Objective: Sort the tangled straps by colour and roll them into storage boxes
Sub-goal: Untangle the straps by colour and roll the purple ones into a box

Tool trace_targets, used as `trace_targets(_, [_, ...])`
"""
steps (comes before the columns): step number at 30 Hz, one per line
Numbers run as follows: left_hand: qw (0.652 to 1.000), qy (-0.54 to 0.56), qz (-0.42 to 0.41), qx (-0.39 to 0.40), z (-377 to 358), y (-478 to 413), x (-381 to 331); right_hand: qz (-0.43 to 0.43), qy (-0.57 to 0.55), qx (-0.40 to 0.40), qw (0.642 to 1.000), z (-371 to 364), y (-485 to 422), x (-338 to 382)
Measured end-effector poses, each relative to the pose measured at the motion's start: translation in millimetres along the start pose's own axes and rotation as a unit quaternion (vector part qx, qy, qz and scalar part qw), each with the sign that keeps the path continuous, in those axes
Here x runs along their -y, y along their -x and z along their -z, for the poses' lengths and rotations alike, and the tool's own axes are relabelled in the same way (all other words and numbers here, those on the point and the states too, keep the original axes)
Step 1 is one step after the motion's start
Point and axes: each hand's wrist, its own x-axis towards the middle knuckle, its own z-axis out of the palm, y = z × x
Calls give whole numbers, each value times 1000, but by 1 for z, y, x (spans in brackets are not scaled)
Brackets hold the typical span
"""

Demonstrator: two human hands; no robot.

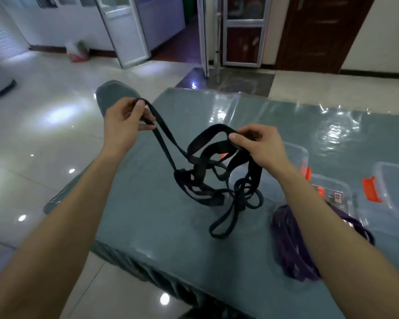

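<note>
A tangle of black straps hangs between my two hands above the table, its lower loops lying on the cloth. My left hand pinches one looped end, drawn up and to the left. My right hand grips a bunch of black loops at the tangle's top right. A heap of purple straps lies on the table under my right forearm. Clear plastic storage boxes with orange latches stand at the right, partly hidden by my right arm.
The table wears a grey-green cloth under clear plastic film; its front edge runs diagonally at lower left. A chair back stands at the far left corner. Another clear box sits at the right edge. Glossy tiled floor lies all around.
</note>
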Motion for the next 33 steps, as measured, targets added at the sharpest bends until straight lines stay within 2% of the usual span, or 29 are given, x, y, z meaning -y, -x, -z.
trace_targets(1, [1000,-17,13,6,1,1,8,8,3,2,1000,1,3,4])
trace_targets(2, [995,-90,32,41,3,1,20,15,7,1,1000,3,5,9])
trace_targets(3, [963,-237,57,114,5,2,34,18,9,1,1000,4,6,15])
trace_targets(4, [888,-399,96,210,6,7,48,20,12,3,1000,6,7,21])
trace_targets(5, [796,-508,130,303,6,16,61,24,15,7,1000,8,8,27])
trace_targets(6, [736,-548,141,372,2,28,72,29,20,8,999,9,10,33])
trace_targets(7, [726,-534,141,411,-4,42,82,36,23,4,999,12,11,40])
trace_targets(10, [787,-385,131,464,-37,93,106,36,0,-33,999,19,17,56])
trace_targets(13, [858,-229,120,444,-70,137,133,27,-34,-56,997,25,26,71])
trace_targets(15, [883,-163,142,417,-89,153,139,34,-47,-53,997,29,35,78])
trace_targets(16, [884,-156,146,417,-97,159,139,34,-47,-55,997,31,39,80])
trace_targets(18, [862,-153,150,459,-113,169,139,26,-33,-77,996,35,48,80])
trace_targets(21, [824,-229,108,507,-139,192,134,-17,-22,-114,993,36,63,68])
trace_targets(23, [844,-230,107,472,-152,213,135,-50,-41,-135,989,34,77,60])
trace_targets(26, [885,-141,196,399,-158,230,139,-77,-92,-159,980,37,95,55])
trace_targets(29, [888,-118,240,373,-146,213,133,-81,-95,-183,975,55,109,55])
trace_targets(33, [924,-123,188,310,-121,160,96,-86,-85,-240,963,93,124,49])
